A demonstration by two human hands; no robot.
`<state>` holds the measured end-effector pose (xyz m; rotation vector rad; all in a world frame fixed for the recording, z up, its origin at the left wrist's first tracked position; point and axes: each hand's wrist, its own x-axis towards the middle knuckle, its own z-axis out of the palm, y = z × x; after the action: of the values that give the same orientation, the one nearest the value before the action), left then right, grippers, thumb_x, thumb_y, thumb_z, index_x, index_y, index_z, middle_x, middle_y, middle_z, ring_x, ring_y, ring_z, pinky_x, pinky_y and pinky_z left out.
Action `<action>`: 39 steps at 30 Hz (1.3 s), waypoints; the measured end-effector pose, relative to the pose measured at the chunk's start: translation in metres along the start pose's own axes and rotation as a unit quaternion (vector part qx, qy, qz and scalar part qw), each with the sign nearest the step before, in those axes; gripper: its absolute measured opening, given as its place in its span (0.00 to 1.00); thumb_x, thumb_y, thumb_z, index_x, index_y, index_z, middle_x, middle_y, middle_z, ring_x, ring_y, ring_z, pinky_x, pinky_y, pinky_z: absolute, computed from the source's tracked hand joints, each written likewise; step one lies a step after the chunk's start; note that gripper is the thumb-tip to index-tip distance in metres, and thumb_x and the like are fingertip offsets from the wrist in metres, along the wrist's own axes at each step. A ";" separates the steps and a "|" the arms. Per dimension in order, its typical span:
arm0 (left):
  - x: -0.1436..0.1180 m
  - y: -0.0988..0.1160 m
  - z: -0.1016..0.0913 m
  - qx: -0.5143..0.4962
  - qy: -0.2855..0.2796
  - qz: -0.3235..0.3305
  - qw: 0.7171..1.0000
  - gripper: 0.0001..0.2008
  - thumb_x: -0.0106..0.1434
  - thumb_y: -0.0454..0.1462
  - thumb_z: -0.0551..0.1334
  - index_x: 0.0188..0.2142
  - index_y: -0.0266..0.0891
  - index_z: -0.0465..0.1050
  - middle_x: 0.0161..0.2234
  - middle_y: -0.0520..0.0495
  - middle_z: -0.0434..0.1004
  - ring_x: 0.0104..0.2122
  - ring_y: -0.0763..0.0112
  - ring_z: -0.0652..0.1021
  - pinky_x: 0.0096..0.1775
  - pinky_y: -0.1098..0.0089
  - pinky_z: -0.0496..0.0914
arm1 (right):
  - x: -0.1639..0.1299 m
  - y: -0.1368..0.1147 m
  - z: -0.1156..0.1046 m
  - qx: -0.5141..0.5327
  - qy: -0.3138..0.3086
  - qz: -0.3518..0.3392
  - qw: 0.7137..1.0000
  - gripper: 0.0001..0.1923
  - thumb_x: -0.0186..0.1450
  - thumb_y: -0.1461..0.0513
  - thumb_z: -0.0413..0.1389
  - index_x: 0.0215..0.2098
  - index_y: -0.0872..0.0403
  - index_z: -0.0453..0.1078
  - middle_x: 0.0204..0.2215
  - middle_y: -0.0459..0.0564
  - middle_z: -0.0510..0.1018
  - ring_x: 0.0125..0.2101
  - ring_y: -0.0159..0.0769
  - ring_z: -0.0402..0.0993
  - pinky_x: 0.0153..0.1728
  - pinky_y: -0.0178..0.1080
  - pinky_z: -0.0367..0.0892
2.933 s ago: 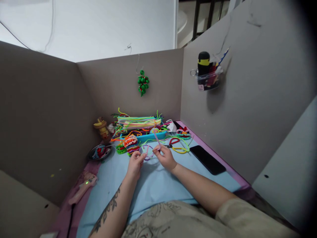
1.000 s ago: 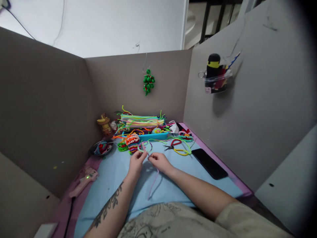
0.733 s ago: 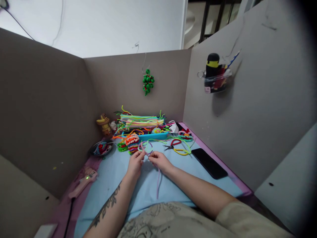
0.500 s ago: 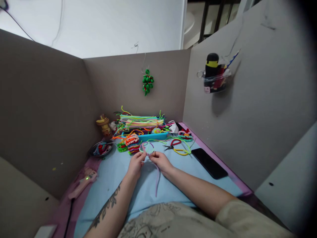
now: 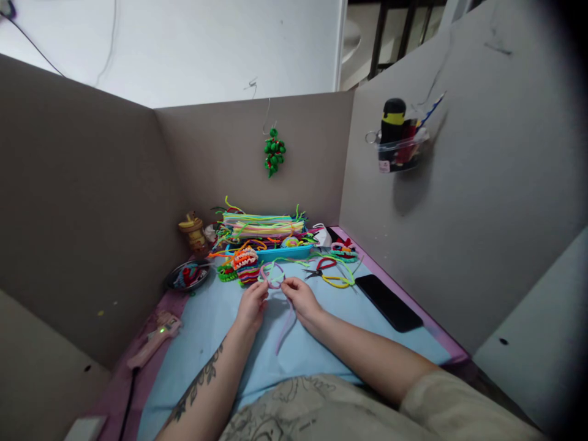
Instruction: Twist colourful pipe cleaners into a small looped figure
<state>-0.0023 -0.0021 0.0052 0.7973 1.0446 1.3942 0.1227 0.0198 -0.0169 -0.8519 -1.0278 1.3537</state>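
Over the blue cloth, my left hand and my right hand face each other. Between them is a purple pipe cleaner, bent into a loop at the top with a long tail hanging below. My left fingers pinch the loop's lower left side, and my right fingers pinch its lower right. A pale green strand shows by the loop; whether it is joined to the purple one I cannot tell. Just behind lie finished-looking striped and orange fuzzy pieces.
A blue tray piled with pipe cleaners stands at the back. Pliers with red and yellow handles and a black phone lie to the right. At left are a dark bowl and a pink glue gun.
My right hand has shifted slightly right, away from my left. The purple loop now shows rounder, and its hanging tail has swung to the left.
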 end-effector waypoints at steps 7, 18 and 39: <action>-0.002 0.001 0.001 -0.015 -0.027 -0.033 0.999 0.15 0.43 0.43 0.68 0.27 0.35 0.71 0.18 0.56 0.62 0.18 0.82 0.61 0.18 0.77 0.49 | -0.005 -0.005 0.001 -0.030 0.012 0.002 0.999 0.14 0.46 0.54 0.60 0.21 0.56 0.65 0.16 0.41 0.63 0.18 0.25 0.54 0.20 0.31 0.49; -0.001 0.005 0.000 0.100 0.015 0.095 0.990 0.16 0.48 0.47 0.64 0.23 0.36 0.65 0.18 0.57 0.58 0.17 0.82 0.58 0.19 0.77 0.48 | -0.004 -0.008 -0.004 -0.168 0.058 -0.120 0.977 0.10 0.55 0.56 0.55 0.27 0.56 0.70 0.27 0.48 0.70 0.30 0.33 0.65 0.33 0.36 0.62; -0.006 0.006 0.004 0.191 -0.077 0.119 0.971 0.15 0.49 0.46 0.64 0.22 0.36 0.67 0.18 0.55 0.60 0.18 0.80 0.58 0.20 0.76 0.51 | 0.007 -0.034 -0.022 -0.409 -0.134 -0.215 0.877 0.05 0.56 0.64 0.54 0.28 0.53 0.73 0.54 0.52 0.61 0.57 0.43 0.49 0.55 0.49 0.47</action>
<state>0.0001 -0.0069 0.0129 1.3296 1.1390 1.3191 0.1550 0.0265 0.0083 -0.9613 -1.9468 0.6301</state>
